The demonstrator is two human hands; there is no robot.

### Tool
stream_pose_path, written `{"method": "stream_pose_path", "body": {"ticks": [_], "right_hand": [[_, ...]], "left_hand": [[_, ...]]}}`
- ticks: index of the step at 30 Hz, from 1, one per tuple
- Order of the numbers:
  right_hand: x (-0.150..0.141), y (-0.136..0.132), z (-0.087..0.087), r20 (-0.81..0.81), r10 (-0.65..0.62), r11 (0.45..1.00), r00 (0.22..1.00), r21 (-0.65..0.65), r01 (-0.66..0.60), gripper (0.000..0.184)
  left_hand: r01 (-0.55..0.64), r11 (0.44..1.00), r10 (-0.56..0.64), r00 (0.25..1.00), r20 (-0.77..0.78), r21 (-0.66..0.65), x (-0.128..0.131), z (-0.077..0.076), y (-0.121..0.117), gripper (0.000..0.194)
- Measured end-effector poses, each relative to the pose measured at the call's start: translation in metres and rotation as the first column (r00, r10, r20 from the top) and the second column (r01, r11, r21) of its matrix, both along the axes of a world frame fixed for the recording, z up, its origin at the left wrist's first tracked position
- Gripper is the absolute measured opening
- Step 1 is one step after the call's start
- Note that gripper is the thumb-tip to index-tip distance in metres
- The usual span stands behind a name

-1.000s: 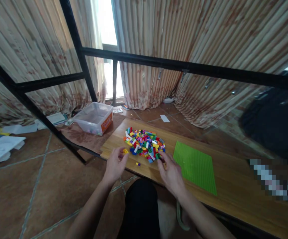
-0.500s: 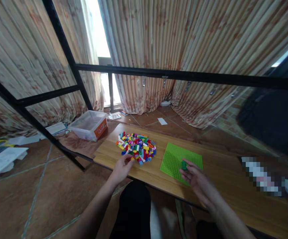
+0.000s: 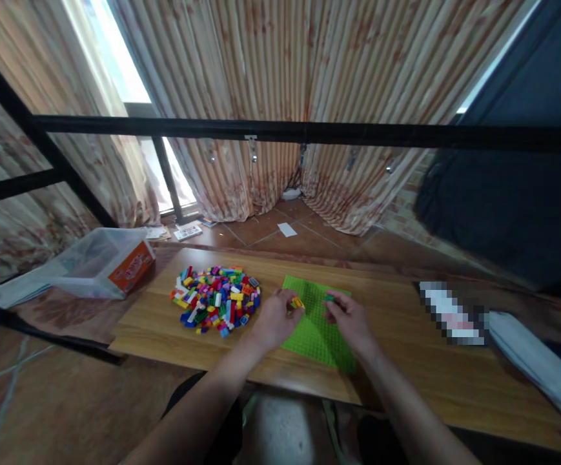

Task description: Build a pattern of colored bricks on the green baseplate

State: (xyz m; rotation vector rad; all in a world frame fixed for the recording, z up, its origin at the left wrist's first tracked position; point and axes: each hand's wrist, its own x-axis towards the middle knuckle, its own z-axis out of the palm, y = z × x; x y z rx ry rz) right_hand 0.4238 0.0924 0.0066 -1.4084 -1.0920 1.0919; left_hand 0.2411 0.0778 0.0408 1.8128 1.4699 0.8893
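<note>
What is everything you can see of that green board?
The green board is a thin sheet, plastic by its look, with small studs. It lies flat on the wooden table, right of the brick pile. The left hand, with a yellow brick, and right hand, with a green brick, hide parts of it; whether they touch it is unclear.

Left hand (image 3: 276, 318) pinching yellow brick (image 3: 298, 302) over green baseplate (image 3: 316, 336). Right hand (image 3: 352, 323) apparently grips small green brick (image 3: 328, 298), partly hidden. Multicoloured brick pile (image 3: 218, 298) on desk (image 3: 396, 310).

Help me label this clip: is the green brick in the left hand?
No, the left hand holds a yellow brick; the green brick is in the right hand.
</note>
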Motion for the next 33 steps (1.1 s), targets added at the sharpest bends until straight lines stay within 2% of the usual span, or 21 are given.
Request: {"method": "stream_pose_path", "body": {"ticks": [2,5,7,10,15,21,28,33], "right_hand": [[0.0,0.007,-0.011,0.118,0.034,0.999,0.992,0.033,-0.038,0.034],[0.003,0.011,-0.023,0.296,0.085,0.993,0.952,0.057,-0.106,0.036],[0.004,0.012,-0.024,0.412,0.117,0.987,0.904,0.056,-0.153,0.036],[0.005,0.012,-0.019,0.533,0.159,0.98,0.831,0.019,-0.199,0.035],[0.004,0.014,-0.007,0.579,0.224,0.969,0.784,-0.05,-0.241,0.036],[0.01,0.015,0.002,0.595,0.34,0.929,0.728,-0.094,-0.358,0.034],[0.011,0.01,0.0,0.615,0.358,0.911,0.702,-0.065,-0.408,0.033],[0.009,0.006,0.002,0.621,0.344,0.921,0.705,-0.075,-0.382,0.032]], "left_hand": [[0.036,0.999,-0.036,0.999,-0.023,0.005,0.011,-0.012,0.018,0.029],[0.052,0.998,-0.05,0.998,-0.042,0.042,0.012,-0.03,0.031,0.032],[0.063,0.996,-0.059,0.996,-0.06,0.068,0.008,-0.036,0.034,0.032],[0.111,0.991,-0.106,0.991,-0.082,0.068,0.002,-0.037,0.036,0.031],[0.16,0.984,-0.15,0.981,-0.122,0.074,0.001,-0.032,0.036,0.028],[0.218,0.973,-0.202,0.963,-0.177,0.073,0.005,-0.032,0.034,0.027],[0.128,0.991,-0.113,0.965,-0.237,0.048,0.009,-0.029,0.021,0.029],[0.08,0.997,-0.075,0.982,-0.171,0.024,0.008,-0.029,0.021,0.03]]}}
